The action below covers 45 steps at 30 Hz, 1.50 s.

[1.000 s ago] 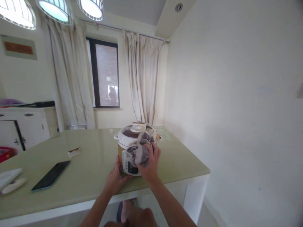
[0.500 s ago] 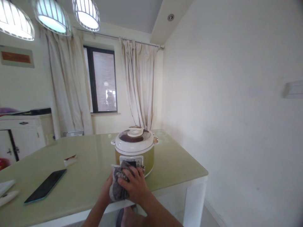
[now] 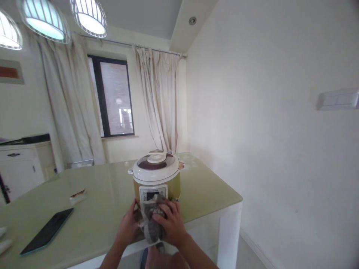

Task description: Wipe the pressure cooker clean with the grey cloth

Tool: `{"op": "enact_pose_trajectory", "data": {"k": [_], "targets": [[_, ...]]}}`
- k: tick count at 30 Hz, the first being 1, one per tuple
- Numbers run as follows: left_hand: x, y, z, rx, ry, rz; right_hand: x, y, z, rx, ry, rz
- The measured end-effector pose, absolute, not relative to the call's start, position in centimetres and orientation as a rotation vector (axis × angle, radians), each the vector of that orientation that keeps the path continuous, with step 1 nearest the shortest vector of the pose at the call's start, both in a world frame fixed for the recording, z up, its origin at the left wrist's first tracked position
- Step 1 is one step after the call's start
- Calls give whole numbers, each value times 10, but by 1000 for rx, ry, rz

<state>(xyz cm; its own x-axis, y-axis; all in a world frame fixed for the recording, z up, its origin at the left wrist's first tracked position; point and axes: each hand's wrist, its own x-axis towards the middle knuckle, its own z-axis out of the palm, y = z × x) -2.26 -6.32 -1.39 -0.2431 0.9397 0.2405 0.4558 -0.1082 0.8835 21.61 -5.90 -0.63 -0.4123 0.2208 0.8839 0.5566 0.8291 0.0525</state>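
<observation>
A white and gold electric pressure cooker (image 3: 156,175) stands upright near the table's front edge, its control panel facing me. My right hand (image 3: 173,223) grips a crumpled grey cloth (image 3: 153,226) and presses it against the cooker's lower front, just under the panel. The cloth hides part of the base and hangs down toward the table edge. At the cooker's lower left is my left hand (image 3: 128,227), fingers stretched up beside the pot and apart, its inner side close to the cloth. Whether it touches the cooker is unclear.
The pale green table (image 3: 103,209) has a white front edge. On its left lie a dark phone-like slab (image 3: 47,231), a small white packet (image 3: 77,196) and partly cut-off white items (image 3: 5,244). A bare wall (image 3: 269,160) rises at the right.
The view has turned slightly right. My left hand has come off the cloth's left side to the cooker's lower left. The cloth, under my right hand, has shifted right along the cooker's front.
</observation>
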Motion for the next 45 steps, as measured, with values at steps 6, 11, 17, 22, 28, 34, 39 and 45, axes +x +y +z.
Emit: {"op": "enact_pose_trajectory", "data": {"k": [6, 11, 17, 22, 28, 34, 39, 45], "targets": [[-21, -59, -18, 1541, 1815, 1308, 204, -49, 40, -749, -1671, -169], [-21, -59, -18, 1535, 1831, 1335, 185, -33, 139, -913, -1472, -36], [-19, -61, -14, 1516, 1818, 1354, 209, -48, 70, -812, -1687, -66], [-24, -56, -20, 1611, 1800, 1300, 218, -61, -4, -897, -1565, 110], [-29, -52, -30, 1627, 1784, 1303, 217, -39, 81, -932, -1496, -21], [-27, -55, -26, 1614, 1828, 1298, 226, 32, 199, -1327, -1556, 61], [-23, -59, -18, 1613, 1866, 1235, 253, 74, 216, -1489, -1472, 323], [-21, -60, -17, 1617, 1795, 1288, 267, 41, 166, -1386, -1363, 159]]}}
